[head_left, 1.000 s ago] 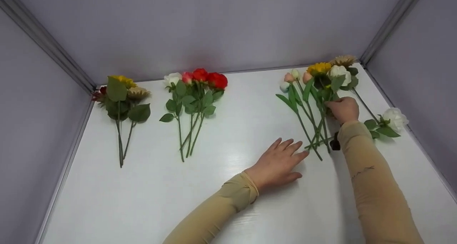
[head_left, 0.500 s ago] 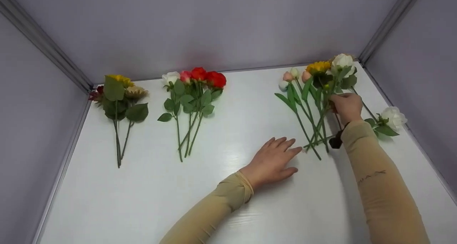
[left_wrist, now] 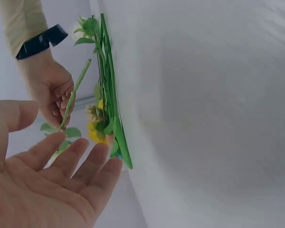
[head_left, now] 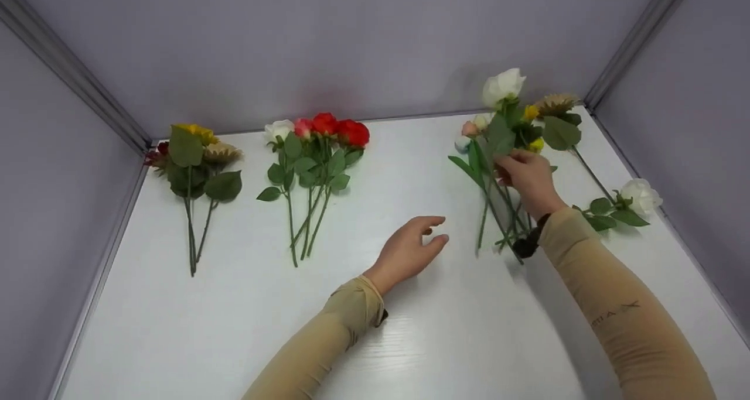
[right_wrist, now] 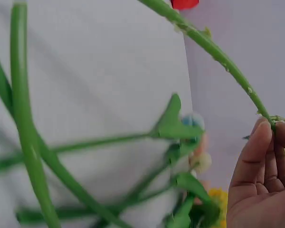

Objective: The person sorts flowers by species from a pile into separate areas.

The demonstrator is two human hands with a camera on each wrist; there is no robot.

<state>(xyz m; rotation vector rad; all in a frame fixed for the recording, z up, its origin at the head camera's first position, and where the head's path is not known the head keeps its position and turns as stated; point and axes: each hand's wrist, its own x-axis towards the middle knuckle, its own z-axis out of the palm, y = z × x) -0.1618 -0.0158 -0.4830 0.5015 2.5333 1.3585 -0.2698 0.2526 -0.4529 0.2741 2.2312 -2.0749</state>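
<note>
My right hand (head_left: 530,180) pinches the stem of a white rose (head_left: 504,86) between thumb and fingertips. The bloom stands above the pile on the right, against the back wall, and the right wrist view shows the green stem (right_wrist: 218,54) running up out of the pinch. Under it lie tulips (head_left: 469,129) with long green leaves and crossed stems, partly covered by the hand. My left hand (head_left: 410,250) hovers over the table left of these stems, its fingers apart and holding nothing; in the left wrist view its palm (left_wrist: 52,190) shows bare.
Red and white roses (head_left: 324,125) lie as a bunch at mid-left. Farther left is a bunch with a yellow sunflower (head_left: 196,133). A beige flower (head_left: 556,104) and another white rose (head_left: 640,198) lie at the right edge. Walls enclose the white table (head_left: 234,330).
My right hand has lifted the white rose off the pile and carried it left over the tulips. My left hand has drawn back to the left and turned on its side.
</note>
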